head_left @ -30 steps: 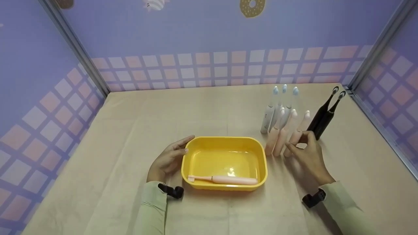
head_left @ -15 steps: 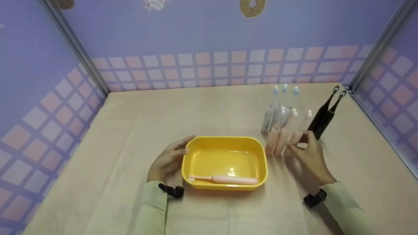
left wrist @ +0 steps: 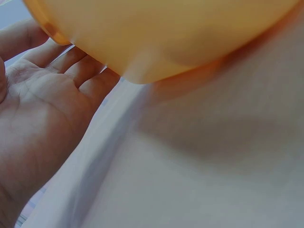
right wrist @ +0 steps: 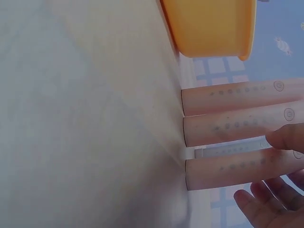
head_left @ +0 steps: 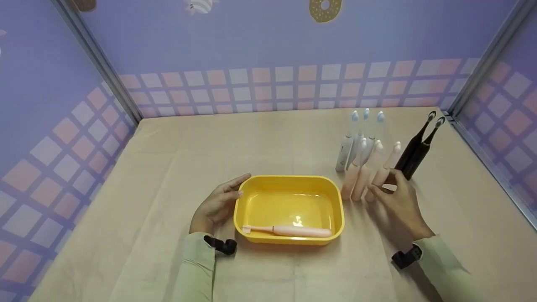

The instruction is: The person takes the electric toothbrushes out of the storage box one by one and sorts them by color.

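A yellow plastic box (head_left: 289, 180) stands on the cloth-covered table. My left hand (head_left: 217, 206) holds its left end, thumb at the rim and fingers along the outer wall; the left wrist view shows the palm (left wrist: 42, 104) beside the box. Inside, a pink electric toothbrush (head_left: 300, 231) lies along the near wall. To the right of the box, several pink electric toothbrushes stand upright in a row. My right hand (head_left: 396, 199) pinches the handle of the rightmost one (head_left: 381, 176) between thumb and fingers. Its base (right wrist: 197, 175) sits level with its neighbours' bases (right wrist: 194, 131) in the right wrist view.
Behind the pink row stand several white electric toothbrushes (head_left: 344, 153) with blue-tipped heads. Two black electric toothbrushes (head_left: 417, 157) stand just beyond my right hand. A patterned purple wall (head_left: 260, 46) closes off the back, with metal posts (head_left: 98, 63) at the corners.
The pinched pink toothbrush has tilted slightly to the right, its head shifting away from its neighbours. My right hand has shifted slightly right with it. My left hand and the box look unchanged.
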`<state>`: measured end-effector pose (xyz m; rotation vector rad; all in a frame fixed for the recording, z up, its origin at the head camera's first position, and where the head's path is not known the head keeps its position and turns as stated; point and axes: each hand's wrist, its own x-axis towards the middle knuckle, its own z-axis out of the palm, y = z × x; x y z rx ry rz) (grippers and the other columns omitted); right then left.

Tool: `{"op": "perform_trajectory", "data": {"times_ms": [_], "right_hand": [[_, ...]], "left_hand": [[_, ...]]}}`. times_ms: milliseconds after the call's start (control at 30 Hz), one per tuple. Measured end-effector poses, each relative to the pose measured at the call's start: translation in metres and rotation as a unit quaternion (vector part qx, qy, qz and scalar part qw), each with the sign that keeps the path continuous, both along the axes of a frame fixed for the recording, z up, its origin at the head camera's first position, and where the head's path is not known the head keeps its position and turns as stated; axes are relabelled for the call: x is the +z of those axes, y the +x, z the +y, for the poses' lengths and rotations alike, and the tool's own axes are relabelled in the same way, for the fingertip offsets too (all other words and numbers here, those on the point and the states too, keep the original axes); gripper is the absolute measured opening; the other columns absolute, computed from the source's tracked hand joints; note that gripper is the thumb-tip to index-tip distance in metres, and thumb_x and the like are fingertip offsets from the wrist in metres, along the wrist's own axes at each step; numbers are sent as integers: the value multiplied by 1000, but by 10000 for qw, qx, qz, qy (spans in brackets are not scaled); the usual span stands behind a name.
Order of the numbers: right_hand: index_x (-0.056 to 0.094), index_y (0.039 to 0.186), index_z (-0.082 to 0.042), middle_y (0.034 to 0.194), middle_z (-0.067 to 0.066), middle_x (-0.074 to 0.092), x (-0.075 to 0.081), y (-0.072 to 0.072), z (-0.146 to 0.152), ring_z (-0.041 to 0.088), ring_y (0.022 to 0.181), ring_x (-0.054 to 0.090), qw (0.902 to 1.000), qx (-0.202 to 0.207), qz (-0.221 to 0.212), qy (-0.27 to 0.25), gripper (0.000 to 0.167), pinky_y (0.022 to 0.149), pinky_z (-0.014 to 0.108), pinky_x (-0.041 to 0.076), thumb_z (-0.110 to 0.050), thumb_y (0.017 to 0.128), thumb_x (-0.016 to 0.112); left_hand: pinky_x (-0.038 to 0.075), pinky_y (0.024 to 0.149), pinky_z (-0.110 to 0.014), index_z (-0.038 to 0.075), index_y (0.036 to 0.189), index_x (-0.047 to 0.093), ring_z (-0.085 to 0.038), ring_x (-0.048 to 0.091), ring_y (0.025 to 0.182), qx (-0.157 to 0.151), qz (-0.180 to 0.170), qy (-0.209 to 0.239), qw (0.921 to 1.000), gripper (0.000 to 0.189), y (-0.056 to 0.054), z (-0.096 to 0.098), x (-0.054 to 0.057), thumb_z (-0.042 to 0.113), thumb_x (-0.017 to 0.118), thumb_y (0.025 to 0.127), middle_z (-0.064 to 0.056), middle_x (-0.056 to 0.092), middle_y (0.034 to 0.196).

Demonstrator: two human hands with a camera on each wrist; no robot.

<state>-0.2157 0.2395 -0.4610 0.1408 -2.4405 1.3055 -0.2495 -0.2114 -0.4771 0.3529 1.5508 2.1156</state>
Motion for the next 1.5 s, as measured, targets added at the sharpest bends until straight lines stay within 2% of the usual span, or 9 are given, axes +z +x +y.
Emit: {"op": "perform_trajectory", "data": {"times_ms": [267,533,767,1000,1267,1500], "right_hand": [[49,128,3,113,16,60,4,2,6,-9,92,52,9998,-105,35,187,54,79,10,52,-11,83,75],[50,129,4,111,19,62,13,7,12,12,94,59,9978,-137,423,496,59,76,1,46,-12,80,78],[51,124,4,103,19,64,25,11,19,-7,88,53,9957,-31,568,732,54,74,1,46,-14,80,78],[53,109,4,89,14,62,29,18,16,-5,80,53,9950,-96,596,794,41,70,0,45,-13,81,77],[61,100,1,79,5,61,38,25,3,4,75,58,9914,37,959,886,28,67,4,49,-3,78,77],[64,100,1,82,4,66,46,27,-10,-6,77,57,9904,452,1076,745,26,65,5,50,2,77,77]], "left_hand": [[45,105,-36,5,153,23,-26,49,129,-89,12,129,9999,60,0,-1,-1,-2,44,97,-12,41,149],[46,105,-36,4,152,24,-25,50,127,-88,86,52,9999,59,-1,0,0,-2,44,97,-9,47,142],[46,105,-35,5,152,25,-24,51,126,-55,42,102,9999,59,-1,1,1,-2,44,97,-8,48,142],[46,105,-36,2,152,21,-26,50,127,-98,60,114,9999,59,-1,-1,-2,-3,41,97,-8,48,143],[44,106,-37,4,153,23,-29,46,131,-107,57,145,9998,59,0,-1,-3,-4,41,97,-13,41,148],[45,105,-38,5,153,22,-29,48,130,-120,85,19,9999,59,-1,-1,-1,-3,41,98,-17,38,149]]}}
